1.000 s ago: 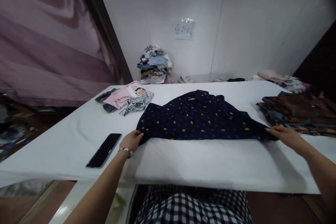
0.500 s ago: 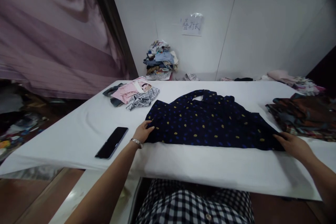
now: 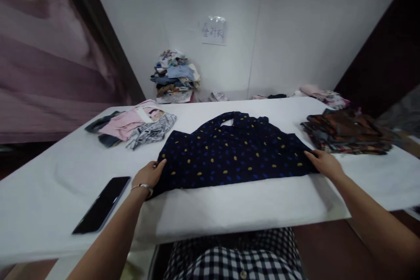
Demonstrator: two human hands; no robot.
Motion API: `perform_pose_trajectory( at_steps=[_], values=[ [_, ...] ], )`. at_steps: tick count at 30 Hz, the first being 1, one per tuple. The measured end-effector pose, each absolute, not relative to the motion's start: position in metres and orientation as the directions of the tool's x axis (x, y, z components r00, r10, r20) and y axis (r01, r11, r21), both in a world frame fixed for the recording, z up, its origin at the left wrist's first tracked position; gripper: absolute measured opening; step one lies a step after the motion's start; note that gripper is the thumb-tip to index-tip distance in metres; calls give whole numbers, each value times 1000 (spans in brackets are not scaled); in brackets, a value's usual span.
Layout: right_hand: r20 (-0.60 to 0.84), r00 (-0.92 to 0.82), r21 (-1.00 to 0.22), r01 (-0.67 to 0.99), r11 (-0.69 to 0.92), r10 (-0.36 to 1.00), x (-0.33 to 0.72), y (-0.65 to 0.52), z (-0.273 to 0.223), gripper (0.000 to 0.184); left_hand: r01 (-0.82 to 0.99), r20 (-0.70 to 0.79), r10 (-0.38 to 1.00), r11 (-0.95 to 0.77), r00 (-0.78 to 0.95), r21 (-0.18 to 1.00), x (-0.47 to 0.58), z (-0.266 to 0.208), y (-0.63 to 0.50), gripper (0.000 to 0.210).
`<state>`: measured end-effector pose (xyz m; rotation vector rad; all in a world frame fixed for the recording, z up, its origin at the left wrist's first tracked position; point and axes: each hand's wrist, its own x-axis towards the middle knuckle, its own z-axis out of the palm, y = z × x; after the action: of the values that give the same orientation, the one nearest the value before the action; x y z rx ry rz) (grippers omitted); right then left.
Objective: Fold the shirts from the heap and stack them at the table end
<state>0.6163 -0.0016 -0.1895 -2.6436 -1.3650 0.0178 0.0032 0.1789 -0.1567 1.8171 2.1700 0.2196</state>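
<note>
A dark navy shirt point(image 3: 226, 153) with yellow and blue spots lies spread on the white table, its neck opening toward the far side. At its left edge, my left hand point(image 3: 151, 174) has thumb and fingers closed on the cloth, and a corner of fabric falls just below the hand. On the opposite side, my right hand point(image 3: 325, 165) pinches the shirt's right end. A bracelet point(image 3: 142, 188) circles my left wrist.
Left of my left arm lies a black phone point(image 3: 102, 205). Pink and patterned clothes point(image 3: 131, 124) rest at the back left, folded brown plaid garments point(image 3: 348, 131) at the right. A tall clothes pile point(image 3: 175, 76) stands behind the table point(image 3: 246, 205), under a paper sign point(image 3: 214, 31).
The view has swung to the right, so the scene sits further left. Both hands keep hold of the shirt, and its left edge is pulled a little nearer to me.
</note>
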Motion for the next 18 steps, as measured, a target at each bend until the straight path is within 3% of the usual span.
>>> perform_pose_trajectory(
  at_steps=[4,8,14,16,18],
  values=[
    [32,588,-136,803,-580,808,595,13,-183,43,956,-126,990,94,-61,278,26,-154,199,41],
    [19,635,-169,763,-624,772,592,19,-192,38,955,87,993,56,-85,292,25,-161,200,36],
    [-21,637,-169,758,-630,771,600,20,-196,45,962,-22,995,95,-93,254,1,-166,197,39],
    [43,610,-152,786,-599,791,596,21,-189,43,960,113,992,20,-54,280,5,-165,193,46],
    [202,522,-141,853,-503,828,585,22,-182,45,944,244,966,-151,79,293,16,-167,186,48]
  ],
)
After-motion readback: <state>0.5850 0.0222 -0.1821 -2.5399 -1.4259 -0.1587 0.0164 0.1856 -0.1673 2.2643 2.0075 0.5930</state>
